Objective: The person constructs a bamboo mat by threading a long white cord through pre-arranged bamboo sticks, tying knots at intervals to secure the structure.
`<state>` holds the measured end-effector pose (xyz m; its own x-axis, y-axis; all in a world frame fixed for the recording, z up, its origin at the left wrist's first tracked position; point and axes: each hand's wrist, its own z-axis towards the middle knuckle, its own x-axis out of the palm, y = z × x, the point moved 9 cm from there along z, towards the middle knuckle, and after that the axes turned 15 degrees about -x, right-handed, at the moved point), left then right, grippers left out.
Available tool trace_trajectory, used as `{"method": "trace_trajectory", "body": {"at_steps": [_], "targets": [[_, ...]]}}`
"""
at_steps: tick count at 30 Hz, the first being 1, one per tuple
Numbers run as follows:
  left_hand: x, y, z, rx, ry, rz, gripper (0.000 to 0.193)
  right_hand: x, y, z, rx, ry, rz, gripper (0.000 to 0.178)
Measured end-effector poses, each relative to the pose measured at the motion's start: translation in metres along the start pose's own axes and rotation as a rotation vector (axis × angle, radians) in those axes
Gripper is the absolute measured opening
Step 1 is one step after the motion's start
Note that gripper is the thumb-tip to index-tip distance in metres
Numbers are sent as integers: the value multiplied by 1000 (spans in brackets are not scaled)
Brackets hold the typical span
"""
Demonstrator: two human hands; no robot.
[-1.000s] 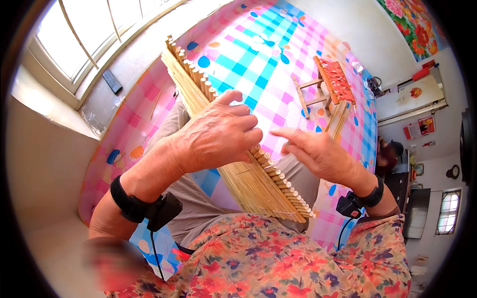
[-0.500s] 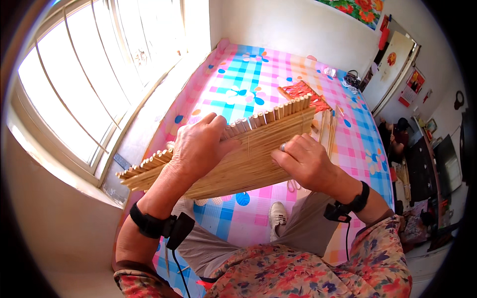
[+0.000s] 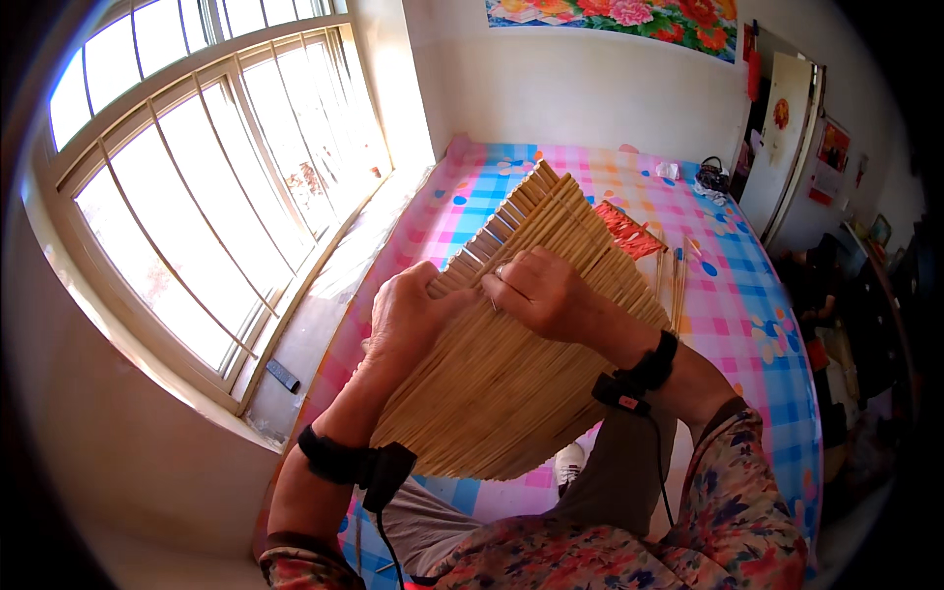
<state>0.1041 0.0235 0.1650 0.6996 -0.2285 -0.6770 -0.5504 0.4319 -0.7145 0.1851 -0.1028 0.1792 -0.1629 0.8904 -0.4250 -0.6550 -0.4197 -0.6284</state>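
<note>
A mat of many thin straw-coloured stalks, bound side by side, is held up tilted in front of me. Its far left edge shows a row of cut stalk ends. My left hand grips that edge, thumb on the near face and fingers hidden behind. Close beside it, my right hand is closed at the same edge, fingertips pinched near the left thumb. A thin strand seems to lie at the fingertips, too fine to make out. A ring shows on a right finger, and both wrists wear black straps.
Behind the mat, a red woven piece on a frame and loose stalks lie on the checked bedcover. A dark bag sits at the far corner. A remote control rests on the sill by the barred window.
The mat has swung up on its right side and its broad face has turned toward me. My right hand has moved left, from the mat's right part to beside my left hand.
</note>
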Motion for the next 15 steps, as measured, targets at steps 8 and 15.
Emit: {"method": "trace_trajectory", "body": {"at_steps": [8,15], "targets": [[-4,23,11,-29,-37,14,48,16,8,15,-121,-16,39,12],[-17,60,26,-165,-156,-61,41,-22,12,7,208,-243,485,3]]}}
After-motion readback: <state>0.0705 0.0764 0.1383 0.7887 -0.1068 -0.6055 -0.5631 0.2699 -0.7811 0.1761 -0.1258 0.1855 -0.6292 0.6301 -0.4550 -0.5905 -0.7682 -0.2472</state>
